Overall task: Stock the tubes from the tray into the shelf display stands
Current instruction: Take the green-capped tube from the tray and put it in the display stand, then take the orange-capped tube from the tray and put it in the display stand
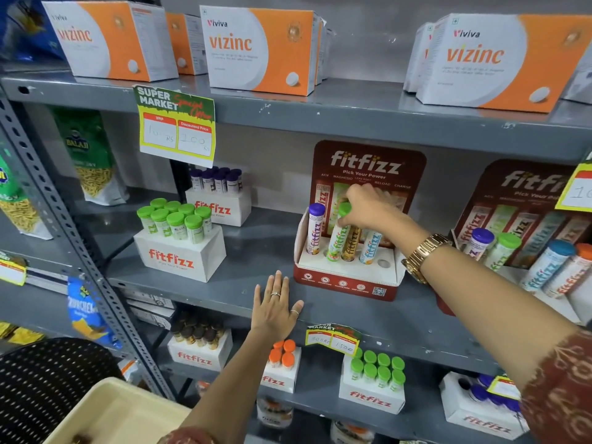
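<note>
Head view — stocking the red display stand (344, 280).
Right hand (368, 205) closed around the green-capped tube (339, 233), standing in the stand's slot; left hand (275, 307) flat, fingers spread, empty — left of the stand.

Pretty bright, even light coming down from above, so the orange boxes (256, 49) are glowing while the shelf (262, 251) under the fingers (344, 221) is sitting in soft shadow. Wide-angle lens is bending the edges hard, and the far-left snack bags (81, 312) are going blurry.
</note>
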`<state>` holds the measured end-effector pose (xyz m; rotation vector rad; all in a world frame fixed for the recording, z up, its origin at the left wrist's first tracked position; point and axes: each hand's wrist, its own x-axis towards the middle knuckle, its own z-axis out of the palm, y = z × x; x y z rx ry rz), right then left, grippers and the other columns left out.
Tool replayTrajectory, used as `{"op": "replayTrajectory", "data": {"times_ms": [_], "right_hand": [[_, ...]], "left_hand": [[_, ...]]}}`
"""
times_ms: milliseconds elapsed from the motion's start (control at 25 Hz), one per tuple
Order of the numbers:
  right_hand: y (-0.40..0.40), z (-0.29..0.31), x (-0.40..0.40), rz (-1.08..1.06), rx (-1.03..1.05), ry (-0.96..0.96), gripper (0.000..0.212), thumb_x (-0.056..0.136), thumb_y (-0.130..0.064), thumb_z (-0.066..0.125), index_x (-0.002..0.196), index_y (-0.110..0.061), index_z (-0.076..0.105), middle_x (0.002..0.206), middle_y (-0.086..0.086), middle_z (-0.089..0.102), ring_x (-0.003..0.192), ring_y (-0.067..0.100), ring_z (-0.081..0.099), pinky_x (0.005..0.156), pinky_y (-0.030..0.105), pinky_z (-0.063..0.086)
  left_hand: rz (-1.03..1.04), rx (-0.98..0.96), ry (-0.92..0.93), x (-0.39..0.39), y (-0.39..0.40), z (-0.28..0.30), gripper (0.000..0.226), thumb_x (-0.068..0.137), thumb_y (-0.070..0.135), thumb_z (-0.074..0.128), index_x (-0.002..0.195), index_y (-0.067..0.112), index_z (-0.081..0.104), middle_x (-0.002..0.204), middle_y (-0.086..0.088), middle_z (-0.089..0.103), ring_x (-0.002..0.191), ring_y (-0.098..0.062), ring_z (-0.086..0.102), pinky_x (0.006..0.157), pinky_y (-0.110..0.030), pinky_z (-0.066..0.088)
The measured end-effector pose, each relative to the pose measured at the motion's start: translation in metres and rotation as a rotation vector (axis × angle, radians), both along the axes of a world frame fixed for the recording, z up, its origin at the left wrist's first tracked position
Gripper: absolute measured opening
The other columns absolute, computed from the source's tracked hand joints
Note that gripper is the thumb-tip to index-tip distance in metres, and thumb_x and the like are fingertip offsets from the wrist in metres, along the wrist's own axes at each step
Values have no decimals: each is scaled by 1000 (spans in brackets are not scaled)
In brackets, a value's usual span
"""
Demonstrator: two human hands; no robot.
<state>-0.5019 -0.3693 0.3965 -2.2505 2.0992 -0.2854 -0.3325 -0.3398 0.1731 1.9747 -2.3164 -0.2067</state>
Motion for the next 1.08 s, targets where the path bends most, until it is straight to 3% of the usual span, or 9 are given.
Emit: {"op": "replayTrajectory", "data": {"times_ms": [160, 360, 520, 680, 800, 880, 1000, 1080], "right_hand": [[-14, -7, 8, -35, -27, 66, 51, 82, -31, 73, 127, -16, 54, 127, 9, 57, 119, 28, 52, 106, 41, 33], [-28, -8, 14, -42, 7, 173, 46, 81, -34, 73, 121, -15, 58, 117, 6, 63, 112, 26, 58, 105, 43, 32], [-38, -11, 13, 2, 64, 255, 45, 81, -30, 73, 119, -12, 57, 122, 6, 61, 117, 27, 55, 110, 48, 26], [-43, -28, 9, 11, 85, 240, 41, 86, -31, 68, 121, -15, 57, 123, 6, 61, 116, 26, 54, 101, 43, 34], [-42, -32, 11, -1, 45, 272, 46, 88, -42, 61, 127, -17, 54, 130, 7, 57, 125, 27, 45, 107, 47, 27], [-35, -35, 14, 8, -34, 257, 52, 88, -46, 58, 129, -16, 50, 135, 8, 54, 130, 28, 40, 111, 52, 22], [-20, -47, 30, 104, -368, 232, 45, 87, -37, 58, 124, -11, 56, 129, 11, 60, 125, 31, 46, 110, 56, 21], [-8, -60, 51, 210, -537, 188, 34, 81, -26, 65, 108, -7, 67, 112, 13, 69, 112, 32, 57, 105, 58, 31]], "left_hand": [[9, 10, -1, 0, -2, -1, 67, 95, 53, 12, 145, 14, -8, 156, -7, -13, 142, -23, -13, 113, -43, -10], [1, 13, 12, 0, -3, -1, 66, 95, 53, 13, 145, 16, -9, 156, -7, -13, 142, -23, -12, 114, -43, -10], [2, 13, 12, 0, -3, -1, 66, 95, 53, 13, 145, 17, -9, 156, -7, -13, 142, -23, -12, 113, -43, -10], [2, 14, 7, 0, -4, -2, 66, 94, 54, 12, 145, 17, -10, 156, -6, -14, 142, -23, -13, 114, -43, -10], [-3, 19, -2, 0, -4, -1, 78, 84, 64, -7, 145, 15, -11, 156, -7, -13, 142, -23, -13, 113, -45, -10], [-2, -7, 4, 2, 0, -2, 90, 73, 67, -20, 145, 14, -10, 156, -7, -11, 142, -23, -12, 112, -46, -11], [71, -68, 46, 21, 11, -4, 69, 93, 54, 10, 146, 11, -3, 157, -7, -4, 143, -20, -7, 114, -45, -8], [127, -95, 71, 47, 24, -7, 65, 97, 47, 20, 146, 9, 0, 157, -7, 0, 143, -19, -6, 115, -45, -6]]}}
